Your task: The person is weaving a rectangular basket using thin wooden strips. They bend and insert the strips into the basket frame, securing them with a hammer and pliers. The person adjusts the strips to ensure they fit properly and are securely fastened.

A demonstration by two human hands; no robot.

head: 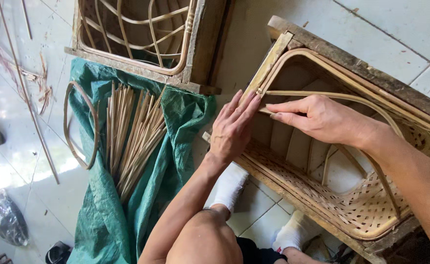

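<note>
We are making a bamboo basket (366, 205) inside a wooden frame (352, 63) that sits on the tiled floor (401, 24). Our left hand (232, 128) lies flat on the near top corner of the frame, its fingers straight and close together, pressing and not gripping. Our right hand (322, 120) reaches in from the other side. Its fingers are pinched on a thin bamboo strip (322, 94) that bends along the inside of the frame, right where the strip's end meets the corner.

The woven bottom and the lower side already look done, with a tight criss-cross pattern. The rim hoop is bent into place too. The upper part shows only bare ribs with gaps between them, so we think a lot of weaving is left. We cannot tell if the strip's end is tucked in yet.

To the left, loose bamboo sticks (132, 132) and a bamboo ring (80, 124) lie on a green sheet (102, 220). Another wooden frame (146, 34) with bent strips sits at the top edge of the floor.
</note>
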